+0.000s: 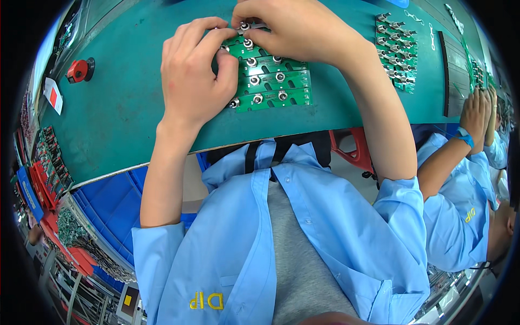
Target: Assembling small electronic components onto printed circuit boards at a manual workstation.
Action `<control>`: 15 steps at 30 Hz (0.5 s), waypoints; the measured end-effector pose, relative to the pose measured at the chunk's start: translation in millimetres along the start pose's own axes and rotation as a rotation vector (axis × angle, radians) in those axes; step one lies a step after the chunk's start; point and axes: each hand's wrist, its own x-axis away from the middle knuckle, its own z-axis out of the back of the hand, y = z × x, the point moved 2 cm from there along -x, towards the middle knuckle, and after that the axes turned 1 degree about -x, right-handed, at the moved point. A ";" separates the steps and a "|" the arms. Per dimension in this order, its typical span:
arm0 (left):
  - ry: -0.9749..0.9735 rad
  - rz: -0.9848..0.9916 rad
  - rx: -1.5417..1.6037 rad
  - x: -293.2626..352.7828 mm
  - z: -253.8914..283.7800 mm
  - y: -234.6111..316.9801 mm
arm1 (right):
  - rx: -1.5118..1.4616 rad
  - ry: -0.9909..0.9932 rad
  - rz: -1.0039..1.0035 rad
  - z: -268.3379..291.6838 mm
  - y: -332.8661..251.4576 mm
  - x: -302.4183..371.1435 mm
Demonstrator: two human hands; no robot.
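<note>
A green circuit board panel (271, 84) lies on the bench, with several upright metal-shafted components (254, 80) standing in rows. Over its left side is my left hand (195, 70), fingers curled and their tips on the upper left of the board. That hand's thumb bends down beside a component; its grip is partly hidden. From the right, my right hand (295, 30) reaches across the far edge. Its thumb and index finger close around a metal-shafted component (245, 25) there. My fingers hide part of the panel's top row.
Another board (398, 54) with similar components lies at the right. A red round tool (80, 71) and a white card (52, 95) sit at the left. Beyond a dark ribbed strip (454, 73), a co-worker's hands (476, 114) work. Blue bins (111, 203) stand below the bench edge.
</note>
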 end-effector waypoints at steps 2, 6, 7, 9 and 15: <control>0.002 0.008 0.023 -0.8 -0.6 0.6 | 0.007 0.046 0.039 -2.2 4.9 -0.7; -0.010 -0.037 -0.029 -1.3 4.3 6.2 | 0.224 0.104 -0.097 5.9 -13.3 11.0; -0.008 -0.051 -0.003 -3.7 -1.0 5.9 | 0.205 0.104 -0.132 8.2 -9.9 15.7; -0.044 -0.040 0.033 -3.2 -4.8 4.9 | 0.242 0.072 -0.153 3.4 -5.0 16.8; -0.147 -0.058 -0.056 -10.9 8.7 12.6 | 0.330 0.074 -0.163 -5.5 -5.3 5.0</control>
